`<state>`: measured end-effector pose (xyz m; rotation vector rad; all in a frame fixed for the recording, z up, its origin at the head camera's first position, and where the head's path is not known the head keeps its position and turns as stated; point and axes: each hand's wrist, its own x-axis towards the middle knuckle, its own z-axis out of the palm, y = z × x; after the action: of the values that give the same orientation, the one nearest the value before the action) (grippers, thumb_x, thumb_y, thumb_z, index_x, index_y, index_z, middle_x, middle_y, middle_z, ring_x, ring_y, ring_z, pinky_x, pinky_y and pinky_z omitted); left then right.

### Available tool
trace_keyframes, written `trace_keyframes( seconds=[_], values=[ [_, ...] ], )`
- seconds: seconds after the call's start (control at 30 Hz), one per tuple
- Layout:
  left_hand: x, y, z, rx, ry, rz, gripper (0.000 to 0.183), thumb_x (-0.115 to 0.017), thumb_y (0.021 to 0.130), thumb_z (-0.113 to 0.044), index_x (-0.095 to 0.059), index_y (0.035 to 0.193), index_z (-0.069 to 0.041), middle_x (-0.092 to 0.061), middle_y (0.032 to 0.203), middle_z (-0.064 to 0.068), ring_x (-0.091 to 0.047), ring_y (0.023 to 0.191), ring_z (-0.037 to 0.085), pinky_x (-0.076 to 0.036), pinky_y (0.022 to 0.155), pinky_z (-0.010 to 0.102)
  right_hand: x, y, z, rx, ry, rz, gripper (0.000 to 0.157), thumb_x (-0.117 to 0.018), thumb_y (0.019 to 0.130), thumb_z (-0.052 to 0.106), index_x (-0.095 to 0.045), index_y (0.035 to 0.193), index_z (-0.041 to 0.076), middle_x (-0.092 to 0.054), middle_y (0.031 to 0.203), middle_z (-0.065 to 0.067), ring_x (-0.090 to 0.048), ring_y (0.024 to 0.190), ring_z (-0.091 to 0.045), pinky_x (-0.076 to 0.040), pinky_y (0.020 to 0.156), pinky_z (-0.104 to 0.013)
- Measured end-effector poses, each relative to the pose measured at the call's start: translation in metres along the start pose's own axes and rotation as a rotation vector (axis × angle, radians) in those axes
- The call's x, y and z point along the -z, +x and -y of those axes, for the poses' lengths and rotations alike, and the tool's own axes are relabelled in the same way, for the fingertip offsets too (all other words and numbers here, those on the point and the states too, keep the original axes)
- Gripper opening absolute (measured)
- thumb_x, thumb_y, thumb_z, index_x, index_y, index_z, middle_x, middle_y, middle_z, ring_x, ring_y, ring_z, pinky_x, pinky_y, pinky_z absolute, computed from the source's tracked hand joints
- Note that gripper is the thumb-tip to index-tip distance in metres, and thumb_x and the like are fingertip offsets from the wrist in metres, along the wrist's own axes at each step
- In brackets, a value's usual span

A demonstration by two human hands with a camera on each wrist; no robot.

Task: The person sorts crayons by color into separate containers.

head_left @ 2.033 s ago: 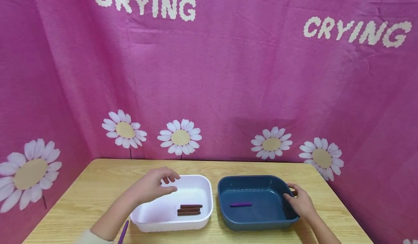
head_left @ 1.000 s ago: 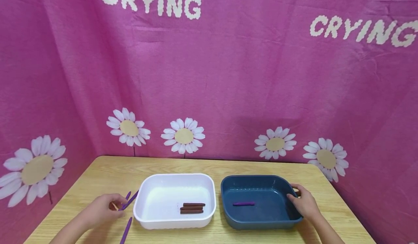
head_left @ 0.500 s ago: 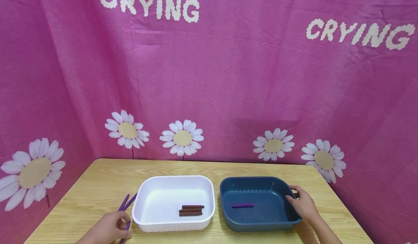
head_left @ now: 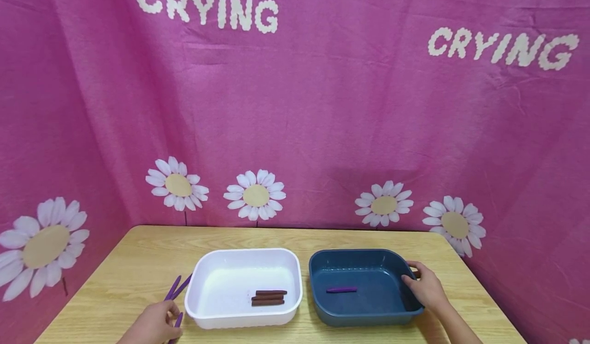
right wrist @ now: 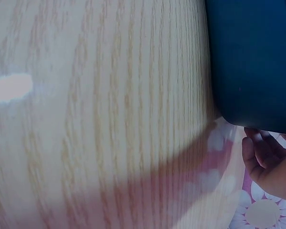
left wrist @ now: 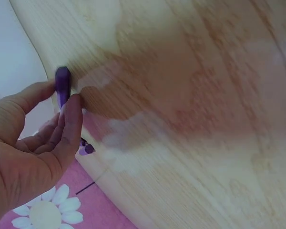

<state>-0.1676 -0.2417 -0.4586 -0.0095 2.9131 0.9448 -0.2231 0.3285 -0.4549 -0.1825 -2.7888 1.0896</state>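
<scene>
Crayon [left wrist: 63, 82], purple, in left hand [left wrist: 28, 155]

The left hand [head_left: 152, 324], earlier above the white tub [head_left: 243, 320], now pinches a purple stick [left wrist: 63, 82].

White letters spell "CRYING" [head_left: 222, 11] twice on the pink curtain [head_left: 322, 113].

Left hand [head_left: 154, 324] holds slim purple stick [head_left: 178, 319]; two matching sticks [head_left: 173, 287] lie just beyond hand. Right of left hand: white rounded-rectangular plastic tray [head_left: 244, 321], brown sticks [head_left: 268, 298] inside. Right hand [head_left: 428, 288] grips dark-blue rounded-rectangular plastic tray [head_left: 369, 320] on hand's left, lone purple stick [head_left: 342, 289] inside.
</scene>
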Motion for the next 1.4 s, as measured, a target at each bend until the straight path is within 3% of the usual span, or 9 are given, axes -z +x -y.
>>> trace_keyframes(
  seconds=[0.17,0.37,0.6,0.73,0.87,0.97,1.1,1.4],
  values=[
    [0.001,-0.001,-0.003,0.028,0.007,0.014,0.023,-0.066,0.063,0.005,-0.058,0.083,0.000,-0.053,0.067,0.004,-0.050,0.061,0.016,-0.043,0.056,0.027,-0.001,0.000,-0.001,-0.004,-0.002,0.006,0.043,-0.058,0.086,0.009,-0.048,0.124,-0.009,-0.060,0.100,-0.028,-0.059,0.088,-0.034,-0.052,0.073,-0.044],
    [0.009,-0.002,-0.003,0.021,0.032,0.009,0.015,-0.068,0.067,0.002,-0.061,0.079,-0.004,-0.053,0.067,0.002,-0.049,0.062,0.015,-0.041,0.055,0.026,-0.001,0.000,-0.001,0.009,0.001,-0.003,0.042,-0.059,0.086,0.008,-0.049,0.123,-0.009,-0.061,0.097,-0.027,-0.059,0.086,-0.032,-0.052,0.072,-0.042],
    [0.031,-0.004,0.000,0.004,0.093,-0.036,0.014,-0.074,0.076,-0.016,-0.064,0.083,-0.009,-0.052,0.068,0.000,-0.047,0.062,0.014,-0.038,0.056,0.026,0.000,0.001,-0.001,0.006,0.001,-0.003,0.042,-0.059,0.086,0.009,-0.049,0.124,-0.009,-0.061,0.096,-0.026,-0.059,0.085,-0.030,-0.052,0.069,-0.039],
    [0.048,-0.004,-0.001,0.017,0.121,-0.026,0.014,-0.069,0.076,-0.012,-0.063,0.089,-0.009,-0.053,0.072,0.001,-0.048,0.067,0.015,-0.039,0.058,0.028,-0.001,0.001,-0.001,0.009,0.006,-0.005,0.042,-0.059,0.086,0.008,-0.049,0.123,-0.009,-0.061,0.096,-0.026,-0.059,0.084,-0.030,-0.052,0.068,-0.039],
    [0.064,-0.002,-0.004,-0.063,0.162,-0.068,0.018,-0.066,0.070,-0.004,-0.064,0.087,-0.008,-0.054,0.071,0.000,-0.048,0.067,0.015,-0.040,0.057,0.029,-0.001,0.001,-0.001,-0.002,0.004,0.002,0.043,-0.059,0.086,0.009,-0.049,0.124,-0.009,-0.061,0.097,-0.026,-0.059,0.085,-0.031,-0.052,0.069,-0.040],
    [0.074,-0.002,-0.011,-0.109,0.175,-0.106,0.019,-0.066,0.068,-0.004,-0.064,0.087,-0.008,-0.056,0.069,-0.001,-0.048,0.064,0.014,-0.038,0.055,0.027,0.000,0.001,-0.001,-0.005,0.003,0.003,0.043,-0.059,0.086,0.010,-0.049,0.124,-0.008,-0.061,0.098,-0.026,-0.059,0.085,-0.031,-0.053,0.070,-0.041],
    [0.082,-0.002,-0.027,-0.119,0.184,-0.104,0.020,-0.066,0.072,-0.006,-0.065,0.092,-0.008,-0.058,0.073,0.000,-0.047,0.064,0.014,-0.038,0.054,0.027,0.000,0.001,0.000,-0.002,0.001,0.002,0.043,-0.059,0.086,0.010,-0.049,0.124,-0.009,-0.061,0.098,-0.027,-0.059,0.086,-0.032,-0.053,0.072,-0.043],
    [0.078,-0.001,-0.065,-0.249,0.145,-0.123,0.014,-0.069,0.076,-0.010,-0.066,0.090,-0.011,-0.058,0.071,-0.003,-0.047,0.056,0.007,-0.038,0.049,0.021,-0.001,0.001,-0.001,-0.003,0.003,0.009,0.043,-0.058,0.086,0.010,-0.048,0.124,-0.009,-0.061,0.098,-0.027,-0.059,0.086,-0.031,-0.052,0.071,-0.041]
  ],
)
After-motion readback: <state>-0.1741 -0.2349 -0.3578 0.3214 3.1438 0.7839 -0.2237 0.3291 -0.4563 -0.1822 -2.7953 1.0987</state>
